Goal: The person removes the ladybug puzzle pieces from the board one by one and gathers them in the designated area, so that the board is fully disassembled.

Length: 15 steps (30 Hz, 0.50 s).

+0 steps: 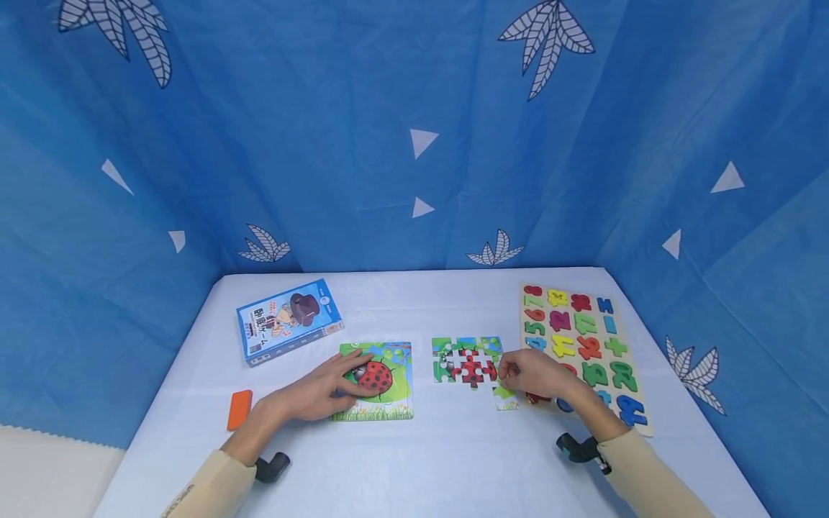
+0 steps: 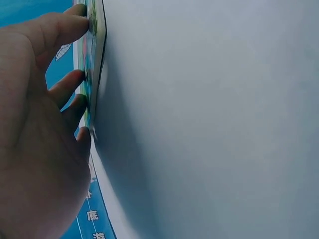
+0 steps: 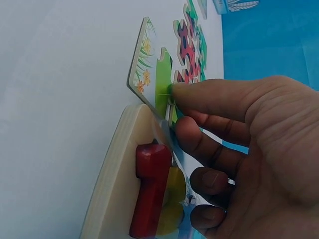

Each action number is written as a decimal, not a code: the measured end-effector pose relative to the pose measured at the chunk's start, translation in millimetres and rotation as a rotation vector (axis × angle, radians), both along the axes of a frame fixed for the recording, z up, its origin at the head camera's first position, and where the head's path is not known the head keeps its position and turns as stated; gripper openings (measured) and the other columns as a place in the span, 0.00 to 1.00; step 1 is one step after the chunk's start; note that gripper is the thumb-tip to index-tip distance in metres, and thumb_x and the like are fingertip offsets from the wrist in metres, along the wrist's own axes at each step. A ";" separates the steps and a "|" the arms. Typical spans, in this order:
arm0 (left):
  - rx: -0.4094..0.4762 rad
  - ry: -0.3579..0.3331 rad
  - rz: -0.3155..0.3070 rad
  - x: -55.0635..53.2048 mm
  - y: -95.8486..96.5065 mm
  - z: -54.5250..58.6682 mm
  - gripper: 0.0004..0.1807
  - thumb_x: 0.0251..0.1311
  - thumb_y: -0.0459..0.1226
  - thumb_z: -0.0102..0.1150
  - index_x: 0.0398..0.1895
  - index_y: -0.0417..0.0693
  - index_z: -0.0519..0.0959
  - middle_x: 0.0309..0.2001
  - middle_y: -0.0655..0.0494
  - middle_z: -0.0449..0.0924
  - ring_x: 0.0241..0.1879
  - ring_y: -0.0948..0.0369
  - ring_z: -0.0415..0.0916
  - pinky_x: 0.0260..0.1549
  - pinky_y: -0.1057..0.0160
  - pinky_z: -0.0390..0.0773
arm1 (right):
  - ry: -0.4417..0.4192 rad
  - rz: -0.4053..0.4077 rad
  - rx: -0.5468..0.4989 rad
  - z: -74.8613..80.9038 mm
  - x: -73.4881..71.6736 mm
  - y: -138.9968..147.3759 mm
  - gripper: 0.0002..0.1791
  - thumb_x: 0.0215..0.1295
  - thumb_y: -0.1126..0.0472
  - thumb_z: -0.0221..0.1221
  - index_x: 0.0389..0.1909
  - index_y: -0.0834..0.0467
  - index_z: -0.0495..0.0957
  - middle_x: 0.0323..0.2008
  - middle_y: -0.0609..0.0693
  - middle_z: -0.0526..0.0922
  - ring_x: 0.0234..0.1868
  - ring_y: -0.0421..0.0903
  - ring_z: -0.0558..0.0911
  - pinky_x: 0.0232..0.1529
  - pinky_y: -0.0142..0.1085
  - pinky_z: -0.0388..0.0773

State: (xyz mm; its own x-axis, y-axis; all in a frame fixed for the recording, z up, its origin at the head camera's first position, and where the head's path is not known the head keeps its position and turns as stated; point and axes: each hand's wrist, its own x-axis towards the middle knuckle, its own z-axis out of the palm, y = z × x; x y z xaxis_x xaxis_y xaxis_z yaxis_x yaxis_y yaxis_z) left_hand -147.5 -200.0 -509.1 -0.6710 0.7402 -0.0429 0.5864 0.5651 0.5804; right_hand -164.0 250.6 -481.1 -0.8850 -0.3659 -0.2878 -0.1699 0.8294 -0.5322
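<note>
My left hand (image 1: 324, 388) rests on the ladybug picture board (image 1: 398, 392), thumb and fingers spread and fingertips touching its face in the left wrist view. To its right lies a partly joined ladybug jigsaw (image 1: 463, 360). At the jigsaw's right edge, my right hand (image 1: 536, 373) has its fingers curled, thumb and forefinger pinching a green jigsaw piece (image 3: 163, 79). A flowered corner piece (image 1: 507, 401) lies below the joined part, under the fingertips. The fingers partly hide the pinched edge.
A wooden number board (image 1: 637, 403) with coloured numerals lies close beside the right hand. Back left is a blue game box (image 1: 285, 316); an orange block (image 1: 239, 410) lies left of the left forearm. A blue curtain (image 1: 363, 144) stands behind the white table (image 1: 414, 475).
</note>
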 end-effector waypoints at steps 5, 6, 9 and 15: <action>0.008 0.023 -0.021 -1.5 -0.1 0.5 0.25 0.63 0.37 0.61 0.62 0.71 0.80 0.79 0.49 0.53 0.79 0.43 0.44 0.72 0.32 0.45 | 0.037 0.013 0.010 -0.1 -1.5 -4.6 0.05 0.66 0.57 0.66 0.31 0.49 0.81 0.22 0.42 0.76 0.24 0.42 0.74 0.22 0.31 0.67; 0.002 0.022 -0.017 -1.8 -0.1 1.0 0.26 0.63 0.38 0.62 0.63 0.72 0.80 0.79 0.50 0.53 0.79 0.42 0.43 0.72 0.32 0.45 | 0.042 0.013 0.011 -0.1 -2.4 -7.1 0.05 0.67 0.56 0.65 0.31 0.48 0.81 0.22 0.42 0.76 0.24 0.42 0.74 0.22 0.31 0.67; -0.023 0.015 -0.007 -2.5 -0.1 2.0 0.28 0.60 0.38 0.63 0.63 0.74 0.79 0.79 0.52 0.53 0.79 0.42 0.42 0.71 0.31 0.45 | 0.052 0.020 0.001 -0.1 -5.5 -18.0 0.05 0.67 0.55 0.65 0.32 0.47 0.81 0.22 0.42 0.76 0.24 0.41 0.74 0.22 0.31 0.67; -0.037 0.010 -0.003 -3.4 -1.2 2.6 0.30 0.59 0.39 0.64 0.66 0.70 0.77 0.80 0.53 0.53 0.79 0.43 0.43 0.72 0.32 0.46 | 0.091 0.124 -0.096 -3.0 -10.8 -54.7 0.04 0.69 0.55 0.63 0.33 0.48 0.82 0.22 0.40 0.78 0.23 0.39 0.74 0.22 0.30 0.69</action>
